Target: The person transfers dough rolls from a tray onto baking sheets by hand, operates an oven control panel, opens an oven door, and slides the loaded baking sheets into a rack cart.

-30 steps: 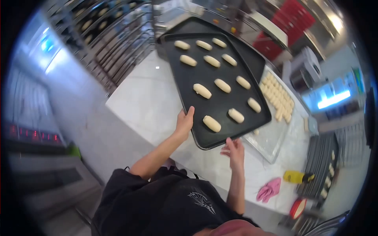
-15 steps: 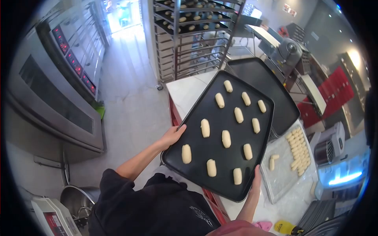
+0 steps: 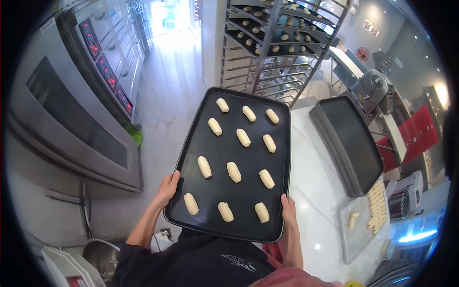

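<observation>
A black baking tray (image 3: 217, 184) is held out in front of my body, bearing several rows of pale dough rolls (image 3: 243, 137) spaced apart. My left hand (image 3: 168, 187) grips its left edge near the close corner, thumb on the rim. On the opposite side my right hand (image 3: 289, 209) clasps the right edge, its fingers mostly hidden beneath. The tray is off the counter, between the oven side and the white marble worktop (image 3: 311, 229).
A metal rack (image 3: 272, 43) with loaded trays stands ahead. Stacked black trays (image 3: 354, 143) lie on the worktop, beside a lighter tray (image 3: 351, 244) with small dough pieces (image 3: 377, 208). A steel oven (image 3: 91, 124) lines the left; a mixing bowl (image 3: 101, 256) sits lower left.
Both hands have carried the tray leftward, off the worktop side, and turned it straighter to my body. The view has swung right, and the stacked trays now show fully.
</observation>
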Demonstrator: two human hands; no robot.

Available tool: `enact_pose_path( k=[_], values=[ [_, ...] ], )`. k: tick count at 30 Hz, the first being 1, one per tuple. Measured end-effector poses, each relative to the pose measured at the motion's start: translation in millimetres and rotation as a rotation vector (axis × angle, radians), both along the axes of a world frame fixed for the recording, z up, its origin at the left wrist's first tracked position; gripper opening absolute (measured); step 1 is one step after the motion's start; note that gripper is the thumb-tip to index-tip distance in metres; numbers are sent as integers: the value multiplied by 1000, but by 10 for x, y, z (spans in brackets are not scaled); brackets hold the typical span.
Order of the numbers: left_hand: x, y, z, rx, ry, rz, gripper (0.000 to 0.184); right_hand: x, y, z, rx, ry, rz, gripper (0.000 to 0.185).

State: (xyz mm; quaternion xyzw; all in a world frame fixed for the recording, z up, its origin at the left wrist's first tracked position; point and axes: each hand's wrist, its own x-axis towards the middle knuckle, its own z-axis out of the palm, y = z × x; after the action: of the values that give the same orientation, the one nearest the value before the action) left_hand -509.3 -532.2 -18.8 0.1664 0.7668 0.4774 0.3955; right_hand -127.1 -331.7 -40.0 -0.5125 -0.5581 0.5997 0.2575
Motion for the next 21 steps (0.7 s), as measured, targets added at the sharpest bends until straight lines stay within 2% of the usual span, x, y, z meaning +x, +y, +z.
enact_pose_path(
  k=[3, 5, 7, 11, 16, 21],
  values=[
    [-931, -23, -52, 28, 104, 34, 55, -978, 153, -86, -62, 53, 33, 55],
    [-1562, -75, -63, 7, 83, -9, 55, -1508, 91, -175, -138, 77, 32, 54],
    [-2167, 103, -67, 62, 54, -28, 54, -2046, 226, -186, -26, 128, 70, 51],
    [-3103, 497, -10, 123, 33, -91, 55, -2865, 388, -157, -37, 148, 21, 49],
    [-4140, 1247, -216, 101, 74, -168, 55, -3647, 725, -166, -43, 159, -38, 49],
    [-5045, 2218, -264, 50, 156, -282, 55, -4369, 1183, -557, 10, 246, -115, 48]
  ],
)
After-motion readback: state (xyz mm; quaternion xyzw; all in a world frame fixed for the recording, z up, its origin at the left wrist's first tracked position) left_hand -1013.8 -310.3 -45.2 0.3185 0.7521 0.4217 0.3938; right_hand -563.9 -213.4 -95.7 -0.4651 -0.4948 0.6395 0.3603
